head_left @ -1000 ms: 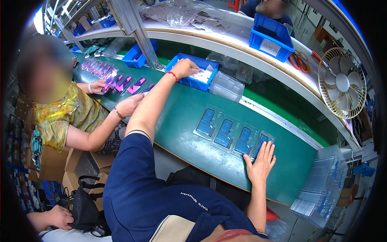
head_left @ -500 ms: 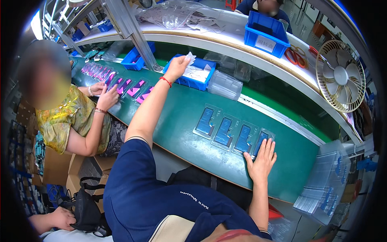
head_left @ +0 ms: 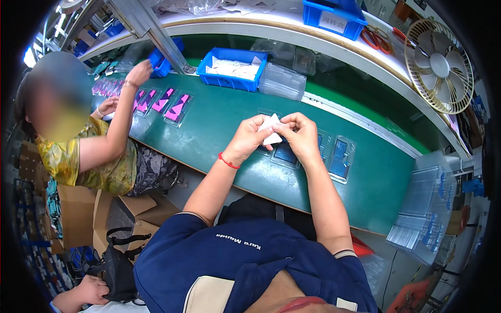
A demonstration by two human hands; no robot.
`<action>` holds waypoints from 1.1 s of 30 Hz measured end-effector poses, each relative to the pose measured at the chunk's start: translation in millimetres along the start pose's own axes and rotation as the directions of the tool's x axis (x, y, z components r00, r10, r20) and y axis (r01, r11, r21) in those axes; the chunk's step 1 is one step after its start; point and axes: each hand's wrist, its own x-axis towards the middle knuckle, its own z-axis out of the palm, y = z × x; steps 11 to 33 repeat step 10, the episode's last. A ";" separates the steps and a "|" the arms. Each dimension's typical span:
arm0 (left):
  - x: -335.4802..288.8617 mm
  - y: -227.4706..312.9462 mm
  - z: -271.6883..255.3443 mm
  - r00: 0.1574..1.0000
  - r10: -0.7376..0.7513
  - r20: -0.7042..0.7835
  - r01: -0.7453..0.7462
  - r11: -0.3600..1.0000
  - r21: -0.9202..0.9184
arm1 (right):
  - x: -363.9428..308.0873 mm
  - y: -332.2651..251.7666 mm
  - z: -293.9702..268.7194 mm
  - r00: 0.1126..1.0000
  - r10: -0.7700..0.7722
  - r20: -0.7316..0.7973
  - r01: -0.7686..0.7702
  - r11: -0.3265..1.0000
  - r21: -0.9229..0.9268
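Over the green table, my left hand (head_left: 247,139) pinches a small bunch of white paper-like pieces (head_left: 271,136). My right hand (head_left: 302,137) has its fingertips closed on the same pieces from the other side. Below and behind the hands lie clear plastic trays with dark blue flat parts; a blue part (head_left: 285,153) shows between my hands, and others are partly covered. Farthest right in this row, a clear tray (head_left: 343,159) with its blue part is in full sight. Beyond my left hand stands a blue bin (head_left: 228,82) with more white pieces inside.
Stacked clear trays (head_left: 282,81) lie beside the bin. A co-worker (head_left: 112,141) sits at left by trays with pink and dark parts (head_left: 177,108). A fan (head_left: 439,66), orange-handled scissors (head_left: 377,40) and another blue bin (head_left: 334,20) are on the shelf. A clear box of sheets (head_left: 421,214) stands right.
My left hand has come from the bin to the table's middle with the white pieces. My right hand has left the trays and joined it. The co-worker's hand has reached toward a blue bin.
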 end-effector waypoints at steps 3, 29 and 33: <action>-14.6 0.8 -6.0 0.996 -0.076 -0.046 0.074 0.996 -0.049 | 0.9 4.8 8.6 0.997 0.054 0.055 -0.059 0.993 0.098; -35.8 -11.8 -31.0 0.976 -0.116 -0.182 0.102 0.991 -0.082 | 1.8 18.8 25.1 0.989 0.089 0.120 -0.078 0.993 -0.092; -35.8 -11.8 -31.0 0.976 -0.116 -0.182 0.102 0.991 -0.082 | 1.8 18.8 25.1 0.989 0.089 0.120 -0.078 0.993 -0.092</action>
